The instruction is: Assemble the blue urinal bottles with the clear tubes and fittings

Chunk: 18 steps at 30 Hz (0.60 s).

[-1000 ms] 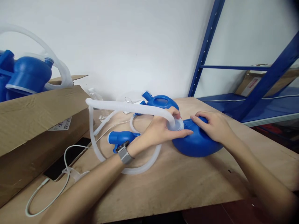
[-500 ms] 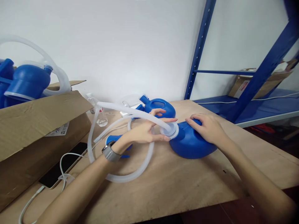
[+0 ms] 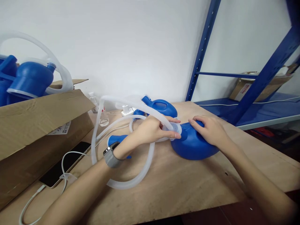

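A blue plastic bottle (image 3: 193, 147) lies on its side on the wooden table (image 3: 187, 187). My right hand (image 3: 209, 129) rests curled over the bottle's top and holds it down. At the bottle's mouth sits a translucent white cap (image 3: 175, 128) joined to a long corrugated white hose (image 3: 131, 179). My left hand (image 3: 152, 129), with a watch on its wrist, has its fingers wrapped round that cap and hose end. The hose loops back across the table to a blue funnel piece (image 3: 117, 140) partly hidden behind my left wrist.
A second blue bottle (image 3: 161, 107) lies behind the hose. A large cardboard box (image 3: 35, 125) at left holds more blue bottles (image 3: 29, 79) and hoses. A phone (image 3: 63, 164) with a white cable (image 3: 35, 195) lies beside the box. Blue shelving (image 3: 257, 90) stands at right.
My left hand has turned on the cap, from flat fingers to a closed grip. The hose loop rose and shifted. My right hand stayed on the bottle.
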Each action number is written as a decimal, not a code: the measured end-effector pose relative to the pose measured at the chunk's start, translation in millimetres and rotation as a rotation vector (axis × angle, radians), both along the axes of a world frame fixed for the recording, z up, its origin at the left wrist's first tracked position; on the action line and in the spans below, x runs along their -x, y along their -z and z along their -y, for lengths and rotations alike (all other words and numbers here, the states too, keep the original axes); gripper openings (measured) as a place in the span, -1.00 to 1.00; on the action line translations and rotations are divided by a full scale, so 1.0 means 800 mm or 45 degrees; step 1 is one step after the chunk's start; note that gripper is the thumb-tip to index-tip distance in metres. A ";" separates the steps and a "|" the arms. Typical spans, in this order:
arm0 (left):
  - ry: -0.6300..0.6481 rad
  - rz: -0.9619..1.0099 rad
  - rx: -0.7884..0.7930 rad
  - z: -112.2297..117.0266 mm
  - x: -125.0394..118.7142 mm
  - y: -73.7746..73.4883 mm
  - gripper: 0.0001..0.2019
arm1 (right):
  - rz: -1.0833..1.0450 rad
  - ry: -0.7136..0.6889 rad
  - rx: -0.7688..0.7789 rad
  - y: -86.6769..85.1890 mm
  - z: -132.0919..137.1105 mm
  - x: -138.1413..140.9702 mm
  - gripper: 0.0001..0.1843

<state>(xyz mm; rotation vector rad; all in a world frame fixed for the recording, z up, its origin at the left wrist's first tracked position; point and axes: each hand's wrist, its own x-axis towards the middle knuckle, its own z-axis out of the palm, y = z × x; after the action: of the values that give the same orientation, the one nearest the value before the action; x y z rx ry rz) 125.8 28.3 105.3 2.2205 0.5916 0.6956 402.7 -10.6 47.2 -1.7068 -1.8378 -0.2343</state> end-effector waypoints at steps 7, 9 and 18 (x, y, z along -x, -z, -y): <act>0.058 0.049 -0.114 -0.017 0.006 0.009 -0.50 | 0.027 0.016 0.017 -0.003 -0.002 0.004 -0.52; 0.209 0.015 -0.128 -0.029 0.008 0.007 -0.50 | 0.044 -0.011 0.027 -0.005 -0.003 0.001 -0.51; 0.527 -0.016 -0.028 -0.045 0.000 -0.003 -0.57 | 0.133 0.088 0.104 -0.010 -0.010 -0.001 -0.57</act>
<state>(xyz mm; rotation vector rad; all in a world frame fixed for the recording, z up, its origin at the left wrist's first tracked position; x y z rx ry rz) 125.7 64.2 107.9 2.2696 0.1191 0.4736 403.7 -2.3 55.3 -1.8477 -1.8883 -0.2849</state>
